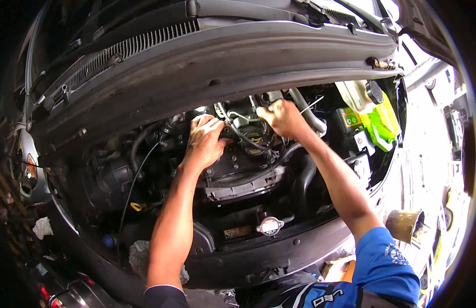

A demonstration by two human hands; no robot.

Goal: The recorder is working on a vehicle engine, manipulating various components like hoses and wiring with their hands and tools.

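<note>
Both of my arms reach into the engine bay of a car. My left hand [204,137] lies on the back left part of the black engine top [222,167], its fingers stretched forward and its thumb pointing right. To the right, my right hand [283,119] is closed in a fist near the back of the engine, beside a grey pipe [307,112]. What it grips is hidden; a thin light rod [312,104] sticks out just right of it. Between the hands sit a black round oil filler cap [255,143] and a thin hose [239,132].
A black cowl panel [217,64] overhangs the engine's back. At right stand a pale reservoir [352,95], a battery [348,120] and a bright yellow-green item [383,123]. In front are a radiator cap [270,226] and a yellow dipstick loop [138,207]. A bucket [403,226] stands outside.
</note>
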